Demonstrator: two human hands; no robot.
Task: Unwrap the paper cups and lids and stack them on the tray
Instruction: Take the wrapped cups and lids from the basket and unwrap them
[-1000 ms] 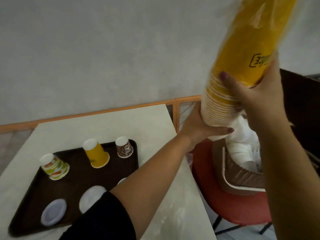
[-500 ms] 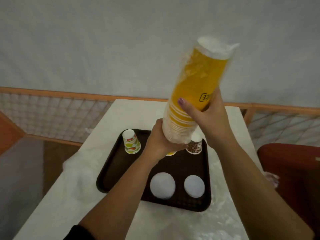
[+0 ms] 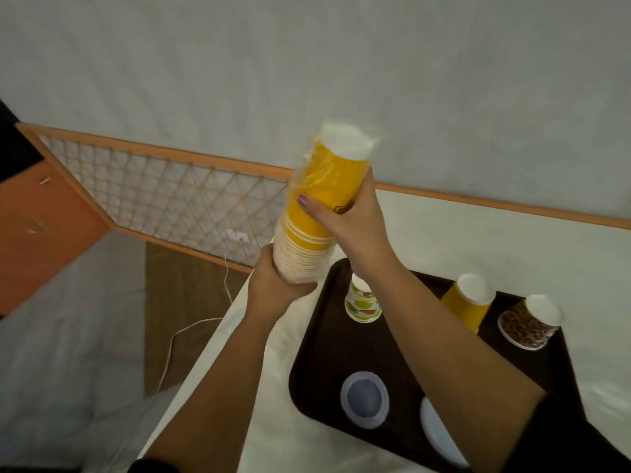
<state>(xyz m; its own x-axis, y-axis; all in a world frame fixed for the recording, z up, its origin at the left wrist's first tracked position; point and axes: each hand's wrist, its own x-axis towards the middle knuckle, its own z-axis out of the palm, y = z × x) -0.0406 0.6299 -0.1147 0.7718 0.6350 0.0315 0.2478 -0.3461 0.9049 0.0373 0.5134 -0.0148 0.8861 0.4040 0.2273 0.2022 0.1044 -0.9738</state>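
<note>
Pale plaster wall and an orange-framed lattice panel (image 3: pixel 164 196) fill the background as I swing the load back over the bench (image 3: pixel 478 240). My right hand (image 3: pixel 351 220) has its grip clenched round the middle of the tall plastic-wrapped stack of yellow paper cups (image 3: pixel 317 206), and my left hand (image 3: pixel 276 288) cups the rim end from below. A second ago this stack was up over a red chair off to the side; now it hangs tilted by the near-left corner of the dark brown tray (image 3: pixel 327 349). I judge unwrapping comes next. On the tray stand a fruit-print cup (image 3: pixel 362 303), a yellow cup (image 3: pixel 467 305), a brown patterned cup (image 3: pixel 529 322) and two white lids (image 3: pixel 364 399).
</note>
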